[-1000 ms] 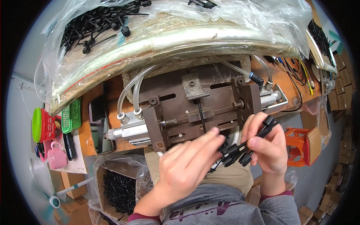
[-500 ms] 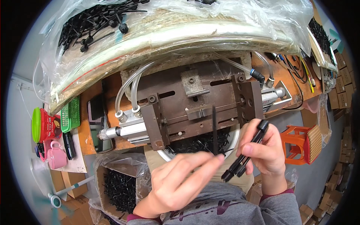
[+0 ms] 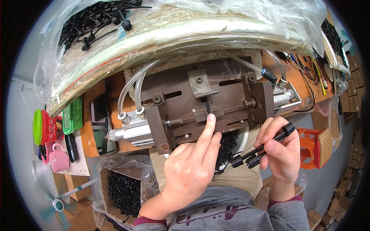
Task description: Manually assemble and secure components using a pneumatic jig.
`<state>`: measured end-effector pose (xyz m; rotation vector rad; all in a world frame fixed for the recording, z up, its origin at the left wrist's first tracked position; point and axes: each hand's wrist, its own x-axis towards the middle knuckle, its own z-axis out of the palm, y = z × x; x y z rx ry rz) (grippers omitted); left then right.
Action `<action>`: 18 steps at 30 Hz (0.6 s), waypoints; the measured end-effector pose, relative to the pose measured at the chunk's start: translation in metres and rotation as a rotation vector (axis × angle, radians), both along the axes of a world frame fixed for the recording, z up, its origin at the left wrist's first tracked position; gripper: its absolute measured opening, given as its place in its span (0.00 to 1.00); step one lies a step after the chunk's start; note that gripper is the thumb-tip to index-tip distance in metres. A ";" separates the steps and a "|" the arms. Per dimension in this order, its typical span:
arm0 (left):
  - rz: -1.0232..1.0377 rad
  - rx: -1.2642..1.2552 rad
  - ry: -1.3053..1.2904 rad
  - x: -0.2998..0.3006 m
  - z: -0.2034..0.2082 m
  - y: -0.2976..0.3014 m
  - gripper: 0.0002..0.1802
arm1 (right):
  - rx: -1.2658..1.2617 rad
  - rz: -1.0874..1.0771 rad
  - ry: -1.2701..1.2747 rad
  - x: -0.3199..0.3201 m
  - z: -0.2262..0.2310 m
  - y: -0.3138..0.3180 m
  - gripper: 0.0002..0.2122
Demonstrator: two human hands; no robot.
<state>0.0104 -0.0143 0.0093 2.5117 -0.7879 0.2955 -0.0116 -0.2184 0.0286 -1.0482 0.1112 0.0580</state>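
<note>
My left hand reaches over the brown metal fixture, its index finger stretched out. The fingertip presses on the near end of a thin black plastic rod, which lies in the middle slot of the small block and points toward the grey metal stop. The thumb of this hand is hidden. To the right, my right hand is closed round several black plastic stems with ribbed caps, held slanting just off the fixture's near right corner. Beneath the fixture a white basin holds more black parts.
Air cylinders with clear hoses flank the fixture on the wooden bench. A plastic bag of black parts lies behind it. At the lower left stands a lined box of black pieces; an orange stool is at right.
My left hand has moved forward and laid the black rod into the fixture's slot, its index finger now on the rod's end. My right hand has shifted slightly right, tilting the stems flatter.
</note>
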 end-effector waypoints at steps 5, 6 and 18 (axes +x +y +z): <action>-0.168 -0.472 0.252 -0.004 0.011 0.005 0.21 | 0.034 0.002 0.009 0.000 -0.001 0.006 0.06; -0.234 -0.570 0.301 -0.007 0.014 0.007 0.22 | 0.055 0.033 0.018 -0.001 -0.001 0.007 0.06; -0.021 -0.463 0.146 -0.017 0.005 0.011 0.20 | -0.285 -0.304 -0.239 0.002 -0.002 0.000 0.07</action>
